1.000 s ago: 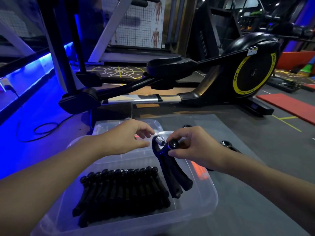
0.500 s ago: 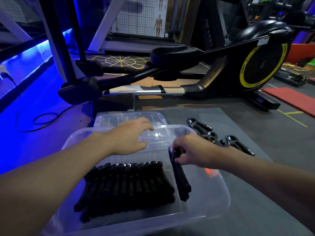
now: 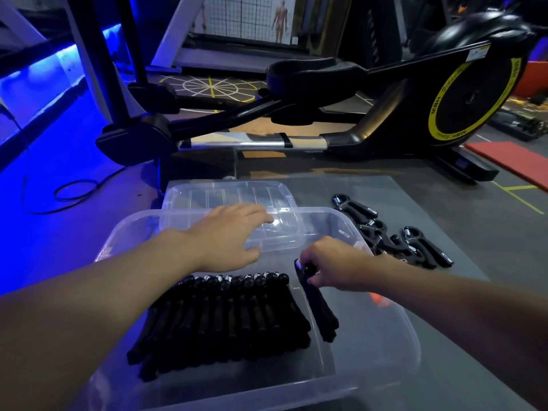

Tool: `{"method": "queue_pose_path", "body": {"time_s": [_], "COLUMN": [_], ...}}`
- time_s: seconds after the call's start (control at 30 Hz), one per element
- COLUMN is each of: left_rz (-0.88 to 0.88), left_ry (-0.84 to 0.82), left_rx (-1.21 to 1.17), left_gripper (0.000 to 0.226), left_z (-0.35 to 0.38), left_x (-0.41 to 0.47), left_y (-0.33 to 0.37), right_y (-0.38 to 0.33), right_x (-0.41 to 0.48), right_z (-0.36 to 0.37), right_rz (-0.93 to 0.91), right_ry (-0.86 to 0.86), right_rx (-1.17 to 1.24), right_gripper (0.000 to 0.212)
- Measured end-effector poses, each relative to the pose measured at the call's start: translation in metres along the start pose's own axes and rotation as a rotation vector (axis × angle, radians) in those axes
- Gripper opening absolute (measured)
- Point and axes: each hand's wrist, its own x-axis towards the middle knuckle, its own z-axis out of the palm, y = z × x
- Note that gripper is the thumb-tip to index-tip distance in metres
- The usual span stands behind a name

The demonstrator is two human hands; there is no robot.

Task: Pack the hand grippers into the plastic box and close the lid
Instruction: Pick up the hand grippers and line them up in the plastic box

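Here, in the head view, your right hand [image 3: 338, 265] pinches the spring end of one hand gripper [image 3: 319, 307], fingers curled round it, inside the plastic box [image 3: 409, 345]. Its long axis runs from the hand back toward you, roughly parallel to the packed row [image 3: 225, 315] just left of the hand. Your left hand [image 3: 228, 235] is flat with straight fingers and holds nothing, over the box's far rim. The loose grippers [image 3: 394, 235] lie on the tabletop [image 3: 444, 203] beyond and right of your right hand, the nearer one. The lid [image 3: 225, 192] lies beyond the left hand.
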Motion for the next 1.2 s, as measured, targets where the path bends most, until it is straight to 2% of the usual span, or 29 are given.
{"method": "queue_pose_path", "body": {"time_s": [0.27, 0.5, 0.77, 0.97, 1.07, 1.2], "left_rz": [0.015, 0.015, 0.016, 0.02, 0.02, 0.021], "left_ry": [-0.023, -0.032, -0.05, -0.045, -0.044, -0.044], "left_rx": [-0.007, -0.011, -0.027, -0.024, -0.017, 0.0], "left_gripper": [0.061, 0.062, 0.063, 0.063, 0.062, 0.063], "left_z": [-0.001, -0.002, -0.002, -0.003, -0.002, 0.0], "left_x": [-0.005, -0.01, -0.013, -0.014, -0.014, -0.015], "left_y": [0.0, -0.002, -0.007, -0.006, -0.005, -0.006], "right_y": [0.0, -0.007, -0.008, -0.017, -0.022, -0.025], "right_x": [0.012, 0.017, 0.019, 0.011, 0.011, 0.01], "right_z": [0.029, 0.039, 0.053, 0.061, 0.066, 0.07], "right_rz": [0.086, 0.222, 0.312, 0.433, 0.452, 0.406], "right_ry": [0.038, 0.122, 0.105, 0.075, 0.026, 0.049], "right_rx": [0.098, 0.136, 0.45, 0.764, 0.798, 0.763], "right_gripper": [0.014, 0.021, 0.042, 0.045, 0.053, 0.064]}}
